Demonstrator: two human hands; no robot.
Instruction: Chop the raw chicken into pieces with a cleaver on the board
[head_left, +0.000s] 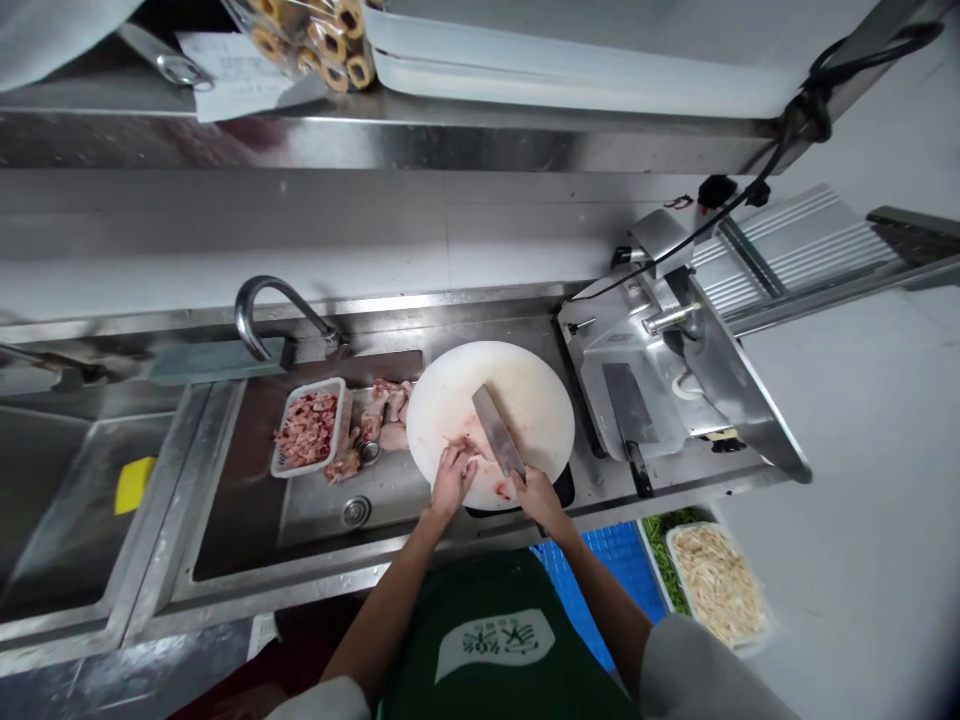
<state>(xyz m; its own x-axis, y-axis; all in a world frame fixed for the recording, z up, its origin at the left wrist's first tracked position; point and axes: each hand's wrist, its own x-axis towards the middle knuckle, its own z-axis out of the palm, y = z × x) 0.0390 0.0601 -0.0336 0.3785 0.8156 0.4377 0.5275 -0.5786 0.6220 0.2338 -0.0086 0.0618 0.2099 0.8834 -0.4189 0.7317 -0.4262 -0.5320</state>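
A round white chopping board (442, 385) lies on the counter beside the sink. My right hand (537, 497) is wrapped round the handle of a cleaver (495, 425), whose wide blade points away from me over the board. With bent fingers, my left hand (452, 480) presses on a piece of raw meat (480, 462) just left of the blade; its fingers partly hide the meat. Small red scraps (502, 489) dot the board near the cleaver. To the left, larger raw meat pieces (386, 410) rest in the sink by a white basket (341, 440) of chopped meat (307, 430).
A curved faucet (262, 285) rises behind the sink (247, 500). On the right stands a metal slicing machine (697, 330), with a second cleaver (628, 405) lying on a clear tray. A steel shelf (450, 145) runs overhead. Below right sits a tub of pale shreds (716, 580).
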